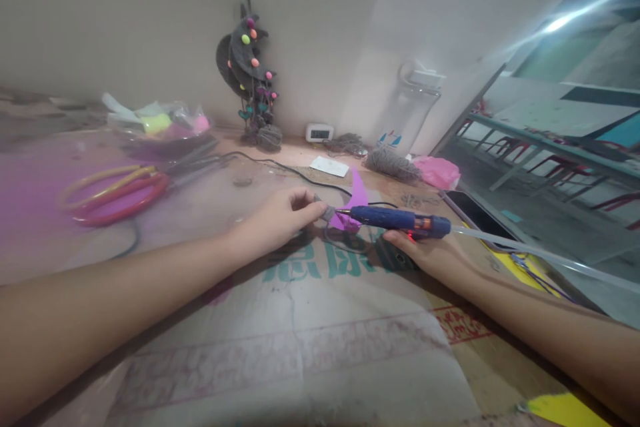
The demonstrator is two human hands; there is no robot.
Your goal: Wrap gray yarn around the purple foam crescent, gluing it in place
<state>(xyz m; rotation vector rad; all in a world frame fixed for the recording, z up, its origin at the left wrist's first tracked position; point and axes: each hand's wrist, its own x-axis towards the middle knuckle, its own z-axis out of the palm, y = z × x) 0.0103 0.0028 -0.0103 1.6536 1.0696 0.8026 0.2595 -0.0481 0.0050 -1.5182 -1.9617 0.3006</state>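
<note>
A blue glue gun [385,217] with a long clear glue stick [500,240] running out of its rear is gripped by my right hand [417,252]. Its metal tip points left and meets, or nearly meets, a small grey piece [327,212]. That piece is pinched between thumb and fingers of my left hand [287,213]; whether it is felt or yarn I cannot make out. Just behind the tip lies a purple cut-out [357,190] with a curved, pointed shape. A red light glows under the gun's body. The fingers of my right hand are partly hidden.
Red-and-yellow-handled scissors [125,197] lie at left, near a clear bag of pompoms [157,121]. Along the wall stand a grey moon ornament [247,67], a small digital clock [320,133], grey yarn [393,165] and a clear bottle [407,107]. A phone [477,219] lies right; a black cord [295,170] crosses behind.
</note>
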